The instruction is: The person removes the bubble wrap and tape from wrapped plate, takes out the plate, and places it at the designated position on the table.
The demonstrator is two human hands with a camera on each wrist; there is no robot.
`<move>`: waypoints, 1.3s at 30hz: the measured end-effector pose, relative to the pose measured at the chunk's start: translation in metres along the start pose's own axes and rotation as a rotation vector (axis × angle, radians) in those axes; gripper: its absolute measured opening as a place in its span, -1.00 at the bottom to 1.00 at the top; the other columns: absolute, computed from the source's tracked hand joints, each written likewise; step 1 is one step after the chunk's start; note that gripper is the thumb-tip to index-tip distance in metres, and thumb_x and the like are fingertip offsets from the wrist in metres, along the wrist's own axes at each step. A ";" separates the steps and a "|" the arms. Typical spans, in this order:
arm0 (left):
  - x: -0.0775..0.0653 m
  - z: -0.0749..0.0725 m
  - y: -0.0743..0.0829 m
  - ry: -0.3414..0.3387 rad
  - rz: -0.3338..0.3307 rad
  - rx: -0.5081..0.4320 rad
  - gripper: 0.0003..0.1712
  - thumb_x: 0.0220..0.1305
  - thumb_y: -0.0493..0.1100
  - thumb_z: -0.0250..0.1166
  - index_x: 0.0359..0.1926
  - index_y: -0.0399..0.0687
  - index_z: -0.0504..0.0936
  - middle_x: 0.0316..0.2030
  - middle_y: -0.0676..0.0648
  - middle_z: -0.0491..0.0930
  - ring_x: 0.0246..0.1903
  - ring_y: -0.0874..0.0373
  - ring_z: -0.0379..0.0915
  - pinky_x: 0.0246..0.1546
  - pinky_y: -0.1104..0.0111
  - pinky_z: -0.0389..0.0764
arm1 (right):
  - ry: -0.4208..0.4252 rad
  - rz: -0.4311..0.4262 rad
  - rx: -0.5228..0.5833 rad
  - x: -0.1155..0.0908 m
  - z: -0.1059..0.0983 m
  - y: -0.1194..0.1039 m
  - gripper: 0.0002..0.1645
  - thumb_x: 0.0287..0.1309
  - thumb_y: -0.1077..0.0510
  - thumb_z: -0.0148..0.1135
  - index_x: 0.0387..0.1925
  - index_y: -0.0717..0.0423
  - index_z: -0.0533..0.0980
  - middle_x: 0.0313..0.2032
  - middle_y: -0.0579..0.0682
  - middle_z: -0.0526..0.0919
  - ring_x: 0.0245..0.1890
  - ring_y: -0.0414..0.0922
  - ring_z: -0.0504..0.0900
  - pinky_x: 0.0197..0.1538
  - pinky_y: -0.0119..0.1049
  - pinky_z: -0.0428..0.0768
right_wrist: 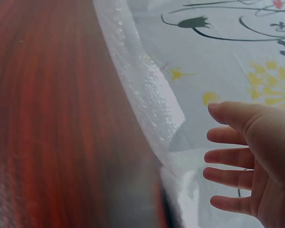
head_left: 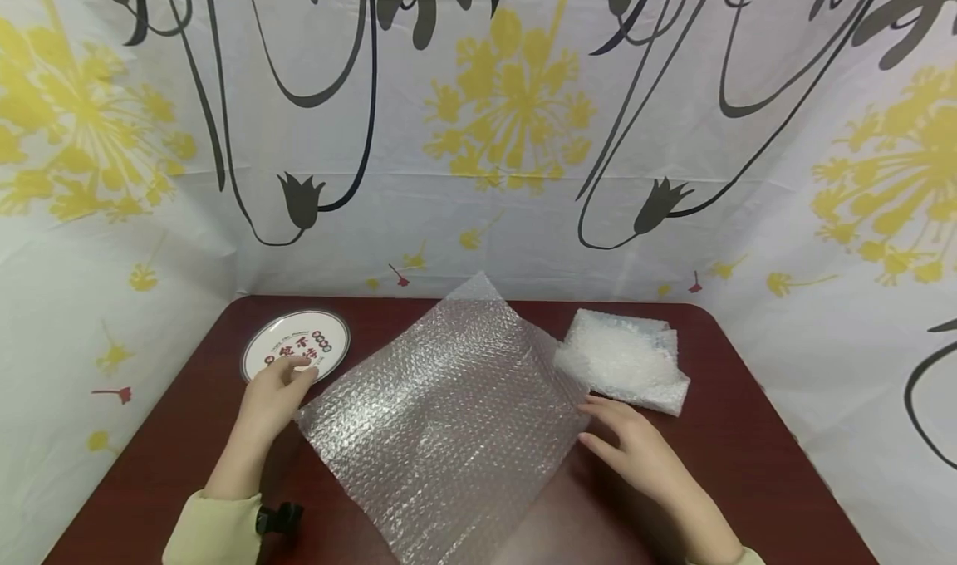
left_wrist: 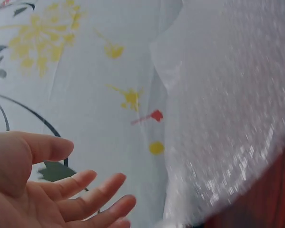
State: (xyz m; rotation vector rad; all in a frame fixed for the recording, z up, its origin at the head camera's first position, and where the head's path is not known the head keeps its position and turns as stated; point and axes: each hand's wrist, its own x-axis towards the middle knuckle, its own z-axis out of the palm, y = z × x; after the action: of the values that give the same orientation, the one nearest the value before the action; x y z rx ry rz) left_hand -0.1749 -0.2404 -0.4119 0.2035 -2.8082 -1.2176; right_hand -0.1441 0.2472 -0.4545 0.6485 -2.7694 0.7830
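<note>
A sheet of clear bubble wrap (head_left: 449, 407) lies spread at an angle over the middle of the table, its far corner at the back edge. My left hand (head_left: 277, 390) is above the near rim of a white plate (head_left: 287, 332) with red characters; whether it touches the plate is unclear. In the left wrist view the left hand (left_wrist: 71, 190) has loosely spread fingers and holds nothing. By the sheet's right corner is my right hand (head_left: 631, 449), its fingertips close to the edge. The right wrist view shows the right hand (right_wrist: 256, 161) with extended fingers and nothing gripped.
A folded stack of bubble wrap (head_left: 628, 357) sits at the back right of the dark red table (head_left: 748, 482), touching or close to the sheet's right corner. White patterned cloth (head_left: 478, 133) hangs behind and on both sides. A black strap (head_left: 279, 518) is at the left cuff.
</note>
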 end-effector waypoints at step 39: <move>-0.025 0.120 0.135 -0.253 0.347 -0.553 -0.63 0.31 -0.19 0.21 0.07 -0.29 0.51 -0.13 -0.16 0.63 -0.10 -0.03 0.55 0.01 0.12 0.54 | 0.222 0.323 0.039 -0.007 -0.060 0.046 -0.44 0.34 0.02 0.13 0.17 0.36 0.40 0.25 0.39 0.28 0.20 0.40 0.26 0.02 0.34 0.31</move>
State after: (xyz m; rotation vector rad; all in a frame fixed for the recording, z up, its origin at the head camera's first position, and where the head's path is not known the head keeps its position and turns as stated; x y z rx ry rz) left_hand -0.1769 -0.0589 -0.3951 -0.4768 -2.4012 -1.9471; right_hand -0.1554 0.3169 -0.4263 0.1073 -2.6884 0.9093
